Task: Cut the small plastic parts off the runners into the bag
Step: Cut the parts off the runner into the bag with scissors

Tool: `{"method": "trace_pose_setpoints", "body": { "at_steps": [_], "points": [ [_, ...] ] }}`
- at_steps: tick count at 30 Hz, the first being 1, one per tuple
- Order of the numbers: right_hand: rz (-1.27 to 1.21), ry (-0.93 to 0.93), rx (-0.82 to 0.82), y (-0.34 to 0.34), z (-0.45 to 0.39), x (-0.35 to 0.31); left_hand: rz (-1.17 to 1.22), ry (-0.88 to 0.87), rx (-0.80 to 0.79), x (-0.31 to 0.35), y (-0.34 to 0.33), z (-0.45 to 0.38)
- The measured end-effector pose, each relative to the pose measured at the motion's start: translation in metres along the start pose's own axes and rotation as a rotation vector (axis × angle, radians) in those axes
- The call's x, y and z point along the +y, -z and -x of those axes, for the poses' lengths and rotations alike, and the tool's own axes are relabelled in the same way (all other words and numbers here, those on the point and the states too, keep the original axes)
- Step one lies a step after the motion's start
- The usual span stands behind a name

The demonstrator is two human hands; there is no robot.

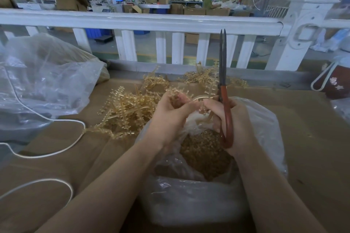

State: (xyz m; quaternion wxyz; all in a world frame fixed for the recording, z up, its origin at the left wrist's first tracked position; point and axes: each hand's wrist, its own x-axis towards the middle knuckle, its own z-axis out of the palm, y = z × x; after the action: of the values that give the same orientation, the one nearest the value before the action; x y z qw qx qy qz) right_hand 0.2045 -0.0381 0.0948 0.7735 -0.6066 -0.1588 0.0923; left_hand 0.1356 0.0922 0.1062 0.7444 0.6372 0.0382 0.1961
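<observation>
the amber plastic runner (197, 100) is held above the open mouth of the clear plastic bag (261, 125), pinched in the curled fingers of the left hand (170, 117). the right hand (233, 125), just right of it over the same bag, grips the red handles of the scissors (224, 89), whose closed blades point straight up. cut amber parts (204, 155) fill the bag's bottom. a pile of uncut runners (128, 111) lies on the cardboard (312, 138) just left of and behind the bag. farther left sit a larger clear bag (43, 81) and a white cord (47, 117); a white railing (151, 19) stands beyond the bag.
</observation>
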Motion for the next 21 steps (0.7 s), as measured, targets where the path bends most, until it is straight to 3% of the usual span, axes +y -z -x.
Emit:
{"method": "trace_pose_setpoints", "body": {
  "at_steps": [4,15,21],
  "points": [
    [-0.026,0.018,-0.035,0.0010,-0.0006,-0.0004,0.200,0.145,-0.152,0.0063,-0.0002,0.0036],
    [0.089,0.069,0.011,-0.0019,-0.0020,0.0025,-0.034,0.078,-0.047,0.0021,0.0007,-0.0013],
    [0.100,0.090,-0.010,0.0011,-0.0027,0.0051,-0.010,0.229,-0.083,0.0011,0.0066,-0.0044]
  ]
}}
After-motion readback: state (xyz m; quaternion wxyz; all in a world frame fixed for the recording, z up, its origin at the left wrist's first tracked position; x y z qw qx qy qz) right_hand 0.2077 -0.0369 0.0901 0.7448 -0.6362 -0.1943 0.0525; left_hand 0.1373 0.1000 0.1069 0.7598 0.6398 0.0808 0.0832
